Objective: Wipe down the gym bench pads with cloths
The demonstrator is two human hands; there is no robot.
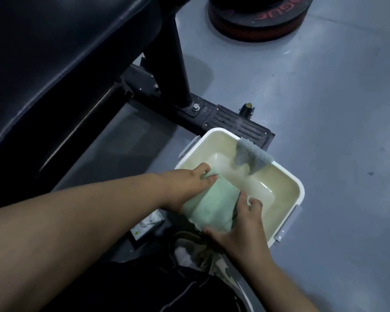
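Right now you're at the preparation stage: your left hand point(185, 185) and right hand point(241, 226) both grip the pale green cloth point(212, 203), folded over the near rim of the white tub point(300, 188) of water on the floor. A grey cloth point(252, 157) hangs over the far rim. Judging by this, the black bench pad point(54, 64) up to your left awaits wiping.

floor point(313, 91): grey, smooth, dim light | weight plates point(259, 16): stacked, far edge | black metal frame point(212, 115): bolted foot
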